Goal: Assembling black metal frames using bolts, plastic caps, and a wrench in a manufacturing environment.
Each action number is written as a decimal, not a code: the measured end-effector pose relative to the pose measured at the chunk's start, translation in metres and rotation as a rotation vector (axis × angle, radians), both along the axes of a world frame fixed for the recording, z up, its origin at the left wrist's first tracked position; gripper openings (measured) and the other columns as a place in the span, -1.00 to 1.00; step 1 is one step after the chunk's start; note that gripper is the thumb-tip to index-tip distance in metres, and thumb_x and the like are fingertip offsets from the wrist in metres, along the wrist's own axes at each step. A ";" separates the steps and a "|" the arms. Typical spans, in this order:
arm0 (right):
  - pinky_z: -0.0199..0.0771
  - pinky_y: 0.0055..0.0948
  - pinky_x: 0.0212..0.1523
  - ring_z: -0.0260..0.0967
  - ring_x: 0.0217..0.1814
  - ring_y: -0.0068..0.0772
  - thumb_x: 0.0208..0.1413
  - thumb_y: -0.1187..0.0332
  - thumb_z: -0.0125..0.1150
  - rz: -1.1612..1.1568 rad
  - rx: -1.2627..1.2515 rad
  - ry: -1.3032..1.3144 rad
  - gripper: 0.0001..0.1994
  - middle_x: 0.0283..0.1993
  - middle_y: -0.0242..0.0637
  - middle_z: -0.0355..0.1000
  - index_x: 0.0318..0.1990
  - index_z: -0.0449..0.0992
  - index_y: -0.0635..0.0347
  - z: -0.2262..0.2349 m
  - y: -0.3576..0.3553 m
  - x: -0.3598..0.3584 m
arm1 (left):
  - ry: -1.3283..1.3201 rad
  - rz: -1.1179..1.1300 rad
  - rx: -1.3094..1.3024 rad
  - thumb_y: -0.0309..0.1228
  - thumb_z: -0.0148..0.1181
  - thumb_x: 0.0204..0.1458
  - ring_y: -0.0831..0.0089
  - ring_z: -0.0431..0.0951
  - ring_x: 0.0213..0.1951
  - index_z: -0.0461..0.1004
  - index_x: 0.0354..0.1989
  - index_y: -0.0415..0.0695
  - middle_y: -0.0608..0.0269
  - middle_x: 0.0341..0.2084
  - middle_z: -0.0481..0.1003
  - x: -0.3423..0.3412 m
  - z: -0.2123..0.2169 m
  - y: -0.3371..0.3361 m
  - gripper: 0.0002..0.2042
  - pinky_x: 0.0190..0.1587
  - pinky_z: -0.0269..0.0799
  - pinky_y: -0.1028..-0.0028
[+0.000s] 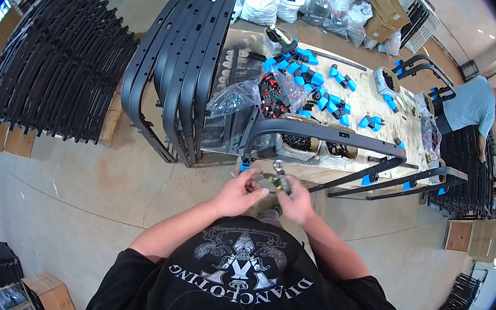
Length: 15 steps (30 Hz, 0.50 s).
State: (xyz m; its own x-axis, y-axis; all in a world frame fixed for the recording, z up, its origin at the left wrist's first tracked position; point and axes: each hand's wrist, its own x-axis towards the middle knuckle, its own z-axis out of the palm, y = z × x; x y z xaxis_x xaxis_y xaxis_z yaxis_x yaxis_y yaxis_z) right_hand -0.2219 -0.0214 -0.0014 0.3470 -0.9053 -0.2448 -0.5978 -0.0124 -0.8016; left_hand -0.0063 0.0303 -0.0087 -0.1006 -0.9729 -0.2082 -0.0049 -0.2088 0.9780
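In front of my body, above the floor by the bench's near edge, my right hand [296,201] is wrapped round a dark hand tool [283,183]. The tool has a rounded silver end and yellow-green parts; its exact kind is too small to tell. Close beside it, my left hand [240,192] has its fingers curled and pinched together. Whatever those fingers hold is too small to name. Just beyond the hands, a black curved tube frame [324,129] rests against the bench, with a blue fitting [245,166] at its near left end.
The wooden bench [378,141] carries blue plastic fittings [331,103], a bag of red and black parts [276,95] and boxes of small black parts [298,143]. Black frames [190,81] stand left of it. Stacked black frames [56,66] are further left. A person [469,104] stands at right.
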 end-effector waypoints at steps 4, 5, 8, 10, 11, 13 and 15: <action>0.49 -0.38 0.02 0.50 -0.08 -0.35 0.11 0.55 0.05 0.021 0.020 -0.393 -0.63 -0.12 -0.11 0.53 0.11 0.43 0.35 0.001 0.016 0.025 | -0.148 0.004 -0.023 -0.29 0.16 0.28 0.30 0.63 -0.13 0.23 0.31 -0.22 -0.03 -0.13 0.59 0.000 0.003 -0.010 -0.50 -0.06 0.51 0.39; 0.49 -0.41 0.02 0.48 -0.07 -0.43 0.14 0.57 0.03 -0.023 0.238 -0.585 -0.65 -0.11 -0.19 0.54 0.10 0.44 0.37 -0.005 0.014 0.025 | -0.125 0.020 -0.010 -0.35 0.06 0.32 0.22 0.63 -0.07 0.13 0.37 -0.17 -0.02 -0.12 0.59 0.002 0.005 -0.009 -0.51 0.00 0.51 0.32; 0.48 -0.50 -0.04 0.44 -0.07 -0.55 0.18 0.63 -0.05 0.028 0.146 -0.454 -0.66 -0.10 -0.25 0.48 0.11 0.42 0.32 -0.022 0.002 0.008 | -0.195 0.113 -0.188 -0.40 -0.02 0.34 0.21 0.64 -0.05 0.05 0.40 -0.16 -0.01 -0.10 0.58 0.015 0.006 0.003 -0.51 0.02 0.51 0.32; 0.47 -0.53 -0.22 0.42 -0.24 -0.61 0.21 0.58 -0.03 -0.051 0.122 -0.389 -0.71 -0.22 -0.32 0.47 0.08 0.43 0.32 -0.038 -0.003 -0.005 | -0.194 0.122 -0.288 -0.46 -0.06 0.35 0.27 0.63 -0.08 0.08 0.33 -0.18 0.01 -0.13 0.58 0.028 -0.018 0.009 -0.58 0.00 0.51 0.34; 0.47 -0.45 -0.11 0.46 -0.18 -0.49 0.20 0.47 0.02 -0.052 0.206 -0.250 -0.68 -0.21 -0.22 0.51 0.08 0.46 0.33 -0.033 -0.008 -0.008 | -0.128 0.190 -0.301 -0.49 -0.06 0.34 0.30 0.63 -0.09 0.10 0.29 -0.19 0.03 -0.16 0.57 0.037 -0.034 0.011 -0.62 0.00 0.52 0.35; 0.47 -0.35 -0.04 0.48 -0.17 -0.38 0.19 0.32 0.06 -0.071 0.195 -0.148 -0.62 -0.21 -0.10 0.54 0.10 0.48 0.33 -0.048 -0.005 -0.015 | 0.051 0.342 -0.237 -0.53 -0.03 0.34 0.43 0.59 -0.19 0.22 0.09 -0.22 0.12 -0.26 0.54 0.044 -0.043 0.010 -0.79 -0.09 0.53 0.39; 0.34 -0.46 -0.30 0.32 -0.36 -0.54 0.23 0.38 0.05 -0.074 0.244 -0.218 -0.68 -0.35 -0.32 0.40 0.10 0.44 0.28 -0.058 0.001 -0.011 | 0.113 0.400 -0.148 -0.51 0.00 0.33 0.46 0.57 -0.26 0.25 0.05 -0.22 0.14 -0.27 0.53 0.053 -0.051 0.002 -0.81 -0.15 0.52 0.43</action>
